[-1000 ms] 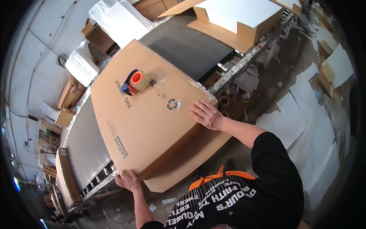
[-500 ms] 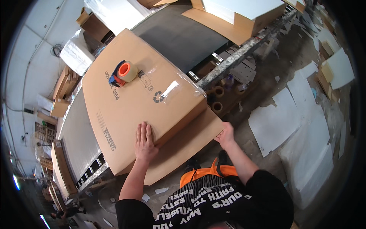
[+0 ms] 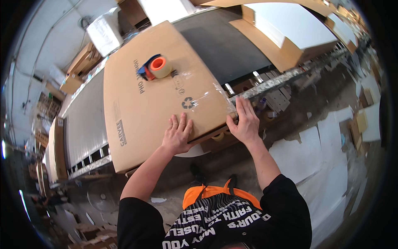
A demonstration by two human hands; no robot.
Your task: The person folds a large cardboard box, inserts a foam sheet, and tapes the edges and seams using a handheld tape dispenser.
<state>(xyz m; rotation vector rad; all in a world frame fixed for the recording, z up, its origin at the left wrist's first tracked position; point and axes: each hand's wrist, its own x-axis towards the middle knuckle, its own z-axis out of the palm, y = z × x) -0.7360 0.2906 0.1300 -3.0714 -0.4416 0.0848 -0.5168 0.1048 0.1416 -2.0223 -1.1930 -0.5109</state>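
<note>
A large flat brown cardboard box (image 3: 145, 112) lies on the conveyor. My left hand (image 3: 177, 136) rests on its top by the near edge, fingers spread. At the box's right near corner, my right hand (image 3: 245, 124) has its fingers stretched out and thumb apart, against or just beside the corner; exact contact is hard to tell. On top of the box sits a tape dispenser (image 3: 165, 69), blue and red, with a roll of clear tape on an orange core. Shiny clear tape covers the box's right edge. The near side of the box is mostly hidden.
The dark conveyor belt (image 3: 222, 45) runs on to the right, with a metal rail (image 3: 286, 77) along its near side. An open box with a white block (image 3: 290, 27) stands farther along. White sheets (image 3: 323, 145) litter the floor at right. Another carton (image 3: 58, 147) is at left.
The flap that stuck out toward me, held by my right hand, no longer sticks out. My right hand has let go and moved up to the corner. My left hand has shifted right.
</note>
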